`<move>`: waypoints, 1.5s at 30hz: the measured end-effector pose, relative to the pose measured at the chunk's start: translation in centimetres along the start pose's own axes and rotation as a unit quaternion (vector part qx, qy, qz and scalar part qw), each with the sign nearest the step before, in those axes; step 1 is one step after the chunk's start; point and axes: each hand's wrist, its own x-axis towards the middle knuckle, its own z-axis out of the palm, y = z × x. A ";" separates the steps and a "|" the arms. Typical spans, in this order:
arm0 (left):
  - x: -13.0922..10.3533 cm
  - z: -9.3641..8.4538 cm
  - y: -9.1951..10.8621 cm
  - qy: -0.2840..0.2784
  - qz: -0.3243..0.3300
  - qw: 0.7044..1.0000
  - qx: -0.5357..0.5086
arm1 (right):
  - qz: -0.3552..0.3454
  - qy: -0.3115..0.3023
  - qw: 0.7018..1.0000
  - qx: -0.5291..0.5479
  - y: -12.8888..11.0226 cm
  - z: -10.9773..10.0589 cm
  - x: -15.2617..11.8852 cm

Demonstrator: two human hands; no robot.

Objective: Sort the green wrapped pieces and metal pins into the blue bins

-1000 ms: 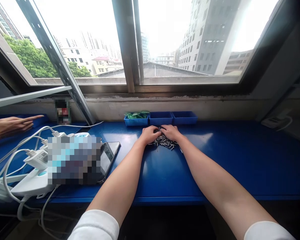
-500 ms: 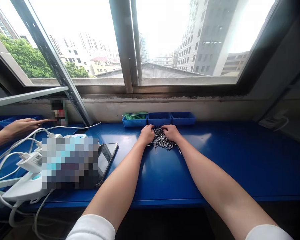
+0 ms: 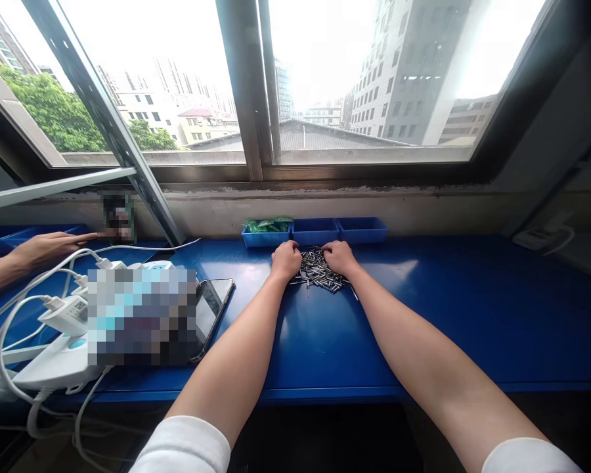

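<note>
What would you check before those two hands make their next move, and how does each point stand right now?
1. Both hands at the work: ok; left hand and right hand flank the pile of metal pieces.
2. Pieces gripped in the fingers: cannot tell; the fingertips are too small and partly hidden.
3. Pile tidy, no strays: not ok; some pieces stick out at its near edge.
4. Blue bins upright behind the pile: ok; three in a row.
5. Phone off the pile: ok; it lies left of the left forearm.
6. Other person's hand away from the pile: ok; it is far left.
</note>
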 end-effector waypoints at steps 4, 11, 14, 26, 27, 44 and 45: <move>-0.1 0.0 0.1 -0.017 0.000 1.000 0.020 | 0.023 0.025 0.999 0.013 0.4 0.0 0.4; -0.1 0.3 0.1 -0.051 0.019 0.997 0.051 | 0.067 0.035 0.996 0.045 0.5 -0.1 0.6; -0.2 0.2 0.2 -0.055 0.017 0.997 0.050 | 0.086 0.045 0.994 0.053 0.4 -0.5 0.5; -0.7 -0.4 1.0 0.008 0.053 0.998 0.038 | 0.054 0.073 0.990 0.109 0.2 -0.7 0.0; -0.9 -0.6 1.2 0.013 0.073 0.997 0.035 | 0.037 0.081 0.989 0.116 0.1 -0.8 -0.1; -1.3 -1.2 1.7 0.009 0.156 0.987 -0.029 | -0.039 0.038 0.974 0.220 -0.8 -1.0 -0.9; -1.3 -1.2 1.8 0.014 0.151 0.988 -0.025 | -0.040 0.040 0.968 0.243 -0.8 -0.9 -0.8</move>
